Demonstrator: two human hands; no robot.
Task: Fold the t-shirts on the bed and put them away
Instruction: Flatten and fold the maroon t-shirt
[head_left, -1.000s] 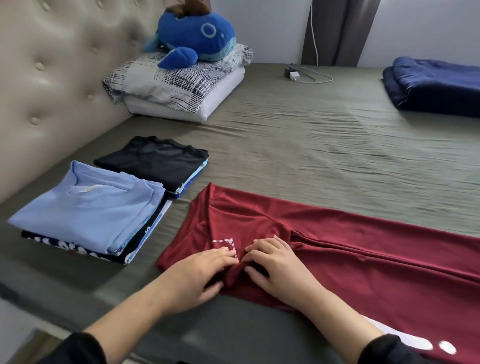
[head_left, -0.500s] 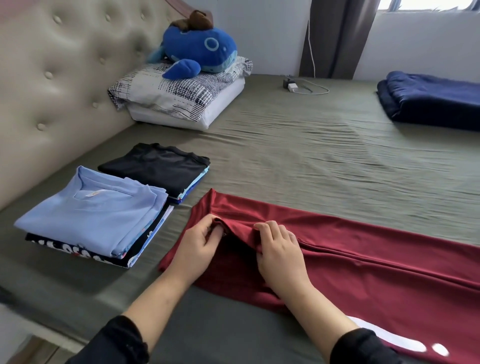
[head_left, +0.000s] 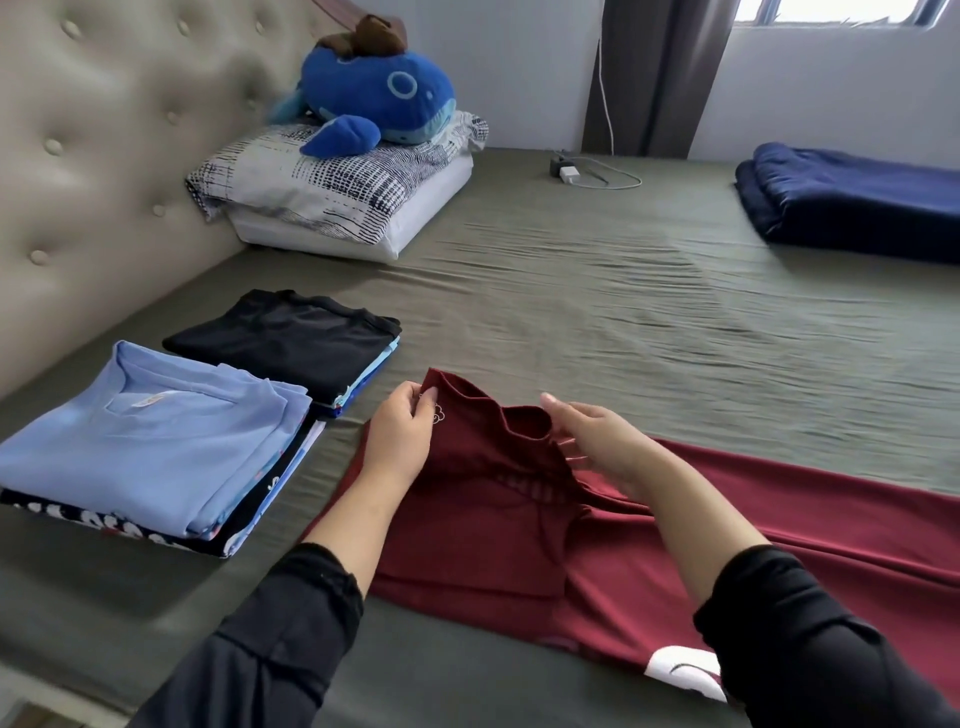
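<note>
A dark red jersey t-shirt (head_left: 753, 525) lies on the olive-green bed sheet (head_left: 597, 322) at about 5 o'clock in the view, its long body stretched flat toward 3 o'clock and its near end raised off the sheet by both hands. The left hand (head_left: 400, 436) pinches the upper left edge of the fabric between thumb and curled fingers, just beside a small white outline emblem (head_left: 439, 414) on the cloth. The right hand (head_left: 597, 441) holds the lifted fold at the collar end, thumb on top and the other fingers tucked under the gathered cloth, so the edge sags in a shallow curve between the two hands. A white printed patch (head_left: 680, 670) shows on the shirt's near edge at 5 o'clock. At 9 o'clock sits a stack of folded shirts topped by a light blue t-shirt (head_left: 150, 441), and just beyond it, toward 10 o'clock, a second stack topped by a black folded t-shirt (head_left: 291, 343); the two stacks lie just beside each other, near the red shirt's left edge. At 11 o'clock a blue plush whale (head_left: 384, 98) rests on a white pillow with a dark grid pattern (head_left: 322, 182) against the beige tufted headboard (head_left: 104, 145). A folded navy blanket (head_left: 857, 197) lies at 2 o'clock, and a white charger with its cable (head_left: 571, 174) at 1 o'clock.
</note>
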